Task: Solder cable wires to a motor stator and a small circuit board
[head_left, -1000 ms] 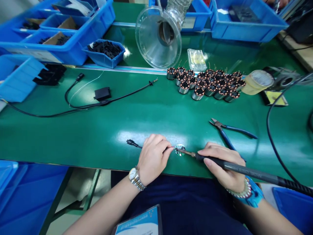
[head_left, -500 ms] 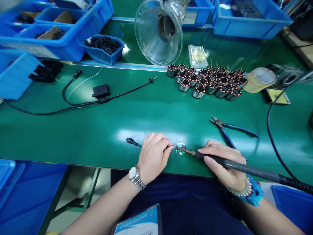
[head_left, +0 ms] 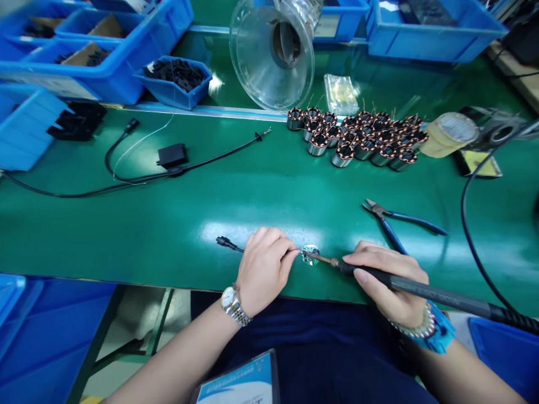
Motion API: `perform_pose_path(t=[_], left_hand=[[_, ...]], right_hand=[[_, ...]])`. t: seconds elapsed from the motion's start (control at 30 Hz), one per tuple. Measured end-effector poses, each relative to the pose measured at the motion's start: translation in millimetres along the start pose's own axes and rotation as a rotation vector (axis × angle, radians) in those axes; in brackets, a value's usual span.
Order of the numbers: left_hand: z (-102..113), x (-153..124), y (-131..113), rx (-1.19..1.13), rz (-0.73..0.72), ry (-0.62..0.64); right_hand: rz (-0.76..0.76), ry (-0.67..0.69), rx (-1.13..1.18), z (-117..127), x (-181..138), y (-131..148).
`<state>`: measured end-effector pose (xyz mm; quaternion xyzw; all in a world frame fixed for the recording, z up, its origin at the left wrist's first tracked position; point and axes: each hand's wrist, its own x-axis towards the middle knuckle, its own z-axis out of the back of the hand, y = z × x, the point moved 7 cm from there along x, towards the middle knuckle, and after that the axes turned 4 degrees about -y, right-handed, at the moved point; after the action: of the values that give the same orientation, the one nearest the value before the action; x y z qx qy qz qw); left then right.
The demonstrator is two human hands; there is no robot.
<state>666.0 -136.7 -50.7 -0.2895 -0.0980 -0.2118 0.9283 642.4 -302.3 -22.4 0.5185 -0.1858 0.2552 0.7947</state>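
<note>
Left hand (head_left: 266,264) pinches the short black cable (head_left: 228,243), right hand (head_left: 399,262) grips the soldering iron (head_left: 438,292), its tip at the circuit board (head_left: 311,249) on the tabletop (head_left: 168,235); best keep cable still, tip contact light.

Your left hand (head_left: 264,269) pinches a thin wire (head_left: 298,249) at the edge of a round circuit board (head_left: 311,262) on the desk (head_left: 168,230). Your right hand (head_left: 396,266) grips a soldering iron (head_left: 446,295), its tip at the board. Cutters (head_left: 379,211) lie just beyond that hand; copper-wound coils (head_left: 364,150) stand grouped farther off.
</note>
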Motion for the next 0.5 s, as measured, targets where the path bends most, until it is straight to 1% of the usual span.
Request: perform_pose_path(t=[0.27,0.5], left_hand=[[-0.5,0.5,-0.1,-0.001,0.004,0.000],[-1.2,-0.1,0.7,-0.001,0.001,0.005]], right_hand=[[0.005,0.015,-0.026,-2.1,2.3,3.2],[0.051,0.026,-0.044,-3.3,4.9,9.3]])
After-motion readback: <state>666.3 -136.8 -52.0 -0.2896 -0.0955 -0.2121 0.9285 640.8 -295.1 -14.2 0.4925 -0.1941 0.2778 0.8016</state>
